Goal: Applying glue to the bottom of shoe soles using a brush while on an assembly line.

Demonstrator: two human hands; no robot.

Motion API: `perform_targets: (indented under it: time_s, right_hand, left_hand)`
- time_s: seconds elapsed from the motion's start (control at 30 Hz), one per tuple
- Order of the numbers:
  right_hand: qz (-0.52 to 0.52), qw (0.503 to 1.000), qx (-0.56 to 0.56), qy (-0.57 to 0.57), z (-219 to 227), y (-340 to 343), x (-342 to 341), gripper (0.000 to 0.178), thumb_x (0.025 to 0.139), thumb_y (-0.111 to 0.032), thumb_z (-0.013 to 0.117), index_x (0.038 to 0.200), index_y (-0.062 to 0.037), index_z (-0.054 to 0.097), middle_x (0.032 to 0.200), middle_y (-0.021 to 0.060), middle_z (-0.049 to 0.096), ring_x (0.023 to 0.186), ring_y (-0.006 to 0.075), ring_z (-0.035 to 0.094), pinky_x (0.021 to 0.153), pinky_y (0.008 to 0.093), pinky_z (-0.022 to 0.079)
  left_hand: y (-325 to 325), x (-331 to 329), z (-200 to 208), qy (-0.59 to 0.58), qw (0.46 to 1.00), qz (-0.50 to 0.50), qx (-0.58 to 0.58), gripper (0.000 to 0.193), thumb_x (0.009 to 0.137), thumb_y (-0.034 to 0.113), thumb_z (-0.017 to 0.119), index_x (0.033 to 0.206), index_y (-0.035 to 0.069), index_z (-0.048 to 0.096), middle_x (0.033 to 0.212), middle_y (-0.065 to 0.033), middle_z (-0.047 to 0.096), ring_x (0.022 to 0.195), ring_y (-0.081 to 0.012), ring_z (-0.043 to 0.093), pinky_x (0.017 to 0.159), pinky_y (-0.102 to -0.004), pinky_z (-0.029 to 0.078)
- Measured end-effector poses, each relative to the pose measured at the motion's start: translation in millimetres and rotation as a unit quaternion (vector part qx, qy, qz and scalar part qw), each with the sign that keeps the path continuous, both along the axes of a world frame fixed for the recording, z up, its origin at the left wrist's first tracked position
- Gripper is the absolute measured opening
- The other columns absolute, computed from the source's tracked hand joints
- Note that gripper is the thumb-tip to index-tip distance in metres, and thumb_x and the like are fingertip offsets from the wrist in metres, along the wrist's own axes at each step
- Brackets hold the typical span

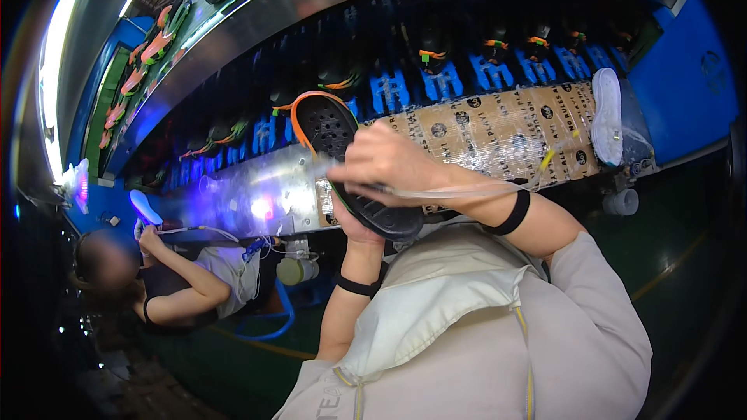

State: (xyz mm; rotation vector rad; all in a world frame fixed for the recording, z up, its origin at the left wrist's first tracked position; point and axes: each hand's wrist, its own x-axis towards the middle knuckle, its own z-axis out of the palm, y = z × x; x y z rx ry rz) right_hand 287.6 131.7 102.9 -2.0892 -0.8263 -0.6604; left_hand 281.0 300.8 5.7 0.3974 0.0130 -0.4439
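Observation:
A black shoe sole (317,120) with an orange rim and a perforated inner face is tilted up in front of me. My left hand (354,222) grips it from underneath near its lower part, and most of those fingers are hidden behind it. Over the sole's middle, my right hand (389,159) is closed, its fingertips blurred by motion. A thin clear tube (467,190) runs from my right hand along the forearm toward the right. Whatever tool sits at the tube's end cannot be made out.
A white sole (607,117) stands at the right end of the cardboard-covered bench (498,132). Behind it, blue holders (443,82) carry black-and-orange shoe parts. More lie on the upper conveyor (167,39). At left, a co-worker (183,272) holds a pale sole (144,206).

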Motion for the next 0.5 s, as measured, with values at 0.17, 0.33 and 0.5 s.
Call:
perform_targets:
  time_s: [0.17, 0.33, 0.5]
  right_hand:
    - [-0.034, 0.995, 0.087, 0.036, 1.7, 3.1, -5.0, 0.031, 0.084, -0.013, 0.080, 0.115, -0.0131, 0.077, 0.084, 0.0029, 0.066, 0.088, 0.0244, 0.060, 0.080, 0.0407, 0.042]
    - [0.208, 0.976, -0.018, 0.059, 7.2, 8.3, -15.7, 0.024, 0.084, -0.016, 0.078, 0.108, -0.0141, 0.077, 0.084, 0.0028, 0.066, 0.091, 0.0258, 0.062, 0.078, 0.0432, 0.042]
    - [0.070, 0.997, -0.024, 0.027, 10.6, 5.1, -18.3, 0.026, 0.087, -0.017, 0.078, 0.112, -0.0142, 0.078, 0.089, 0.0024, 0.068, 0.094, 0.0258, 0.061, 0.091, 0.0452, 0.046]
  left_hand:
    - [13.8, 11.8, -6.4, -0.086, 0.996, -0.014, 0.031, 0.074, 0.104, 0.063, 0.038, 0.156, 0.010, 0.044, 0.156, -0.0149, 0.050, 0.141, -0.0313, 0.052, 0.121, -0.0486, 0.041]
    - [33.1, 18.5, -39.6, -0.076, 0.996, 0.052, 0.013, 0.070, 0.104, 0.059, 0.043, 0.152, 0.010, 0.048, 0.153, -0.0158, 0.052, 0.140, -0.0325, 0.052, 0.121, -0.0489, 0.039]
    - [19.5, 29.6, 13.6, -0.152, 0.985, -0.028, -0.071, 0.077, 0.100, 0.064, 0.049, 0.154, 0.008, 0.046, 0.149, -0.0193, 0.051, 0.140, -0.0326, 0.049, 0.119, -0.0501, 0.042]
